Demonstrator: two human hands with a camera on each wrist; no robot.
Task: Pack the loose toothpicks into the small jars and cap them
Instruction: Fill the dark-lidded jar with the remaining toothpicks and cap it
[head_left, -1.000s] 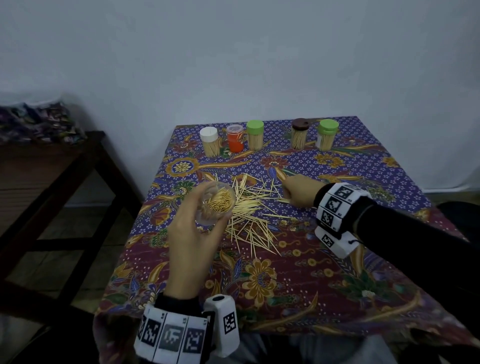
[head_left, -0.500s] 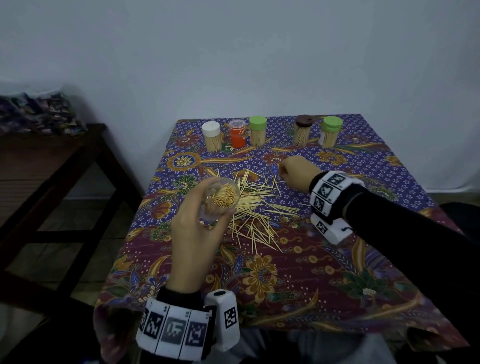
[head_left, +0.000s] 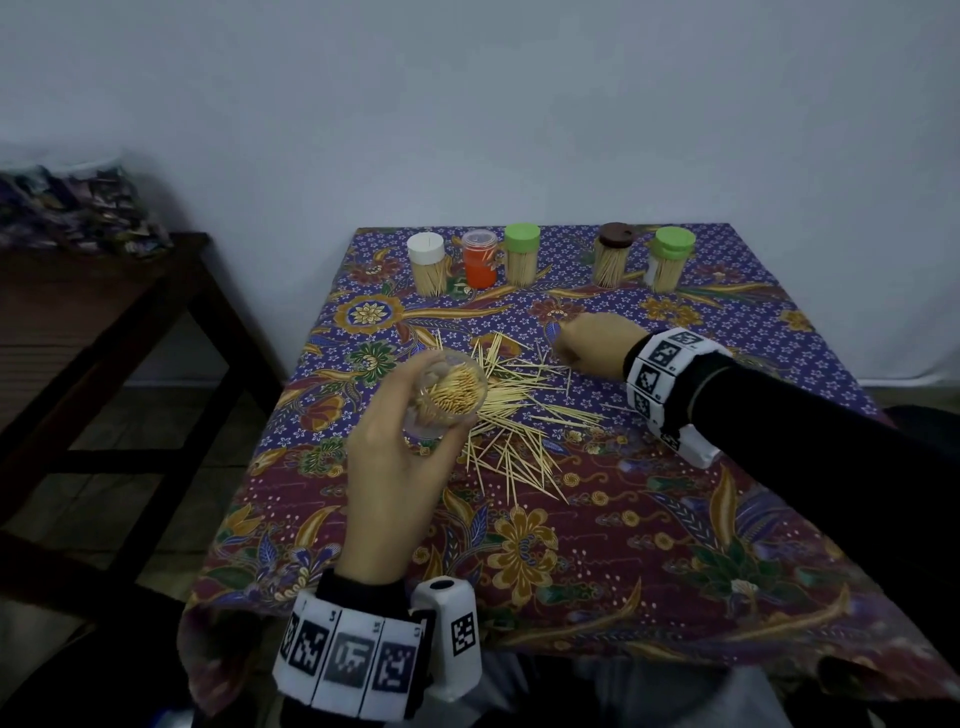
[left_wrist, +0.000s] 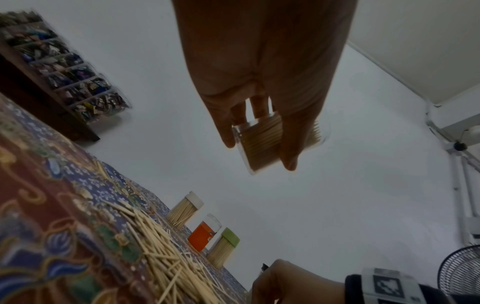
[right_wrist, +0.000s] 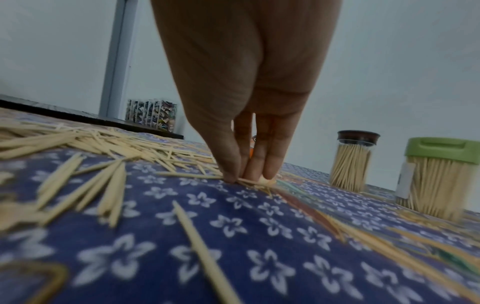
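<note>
- Bare tablecloth (head_left: 649, 545) is being left open along the table's near edge; five capped jars (head_left: 521, 254) are being kept in a row at the far edge.
- An open clear jar (head_left: 449, 395), part filled with toothpicks, is being held up over the loose pile (head_left: 519, 410) by the left hand (head_left: 400, 467), fingers wrapped round it.
- A few toothpicks at the pile's far right edge are being pinched against the cloth by the right hand (head_left: 597, 345) fingertips (right_wrist: 231, 174).

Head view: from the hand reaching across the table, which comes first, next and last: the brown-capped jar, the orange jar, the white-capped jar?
From the right hand:
1. Brown-capped jar, back row, just beyond the hand.
2. Orange jar, back row, further left.
3. White-capped jar, leftmost of the row.
</note>
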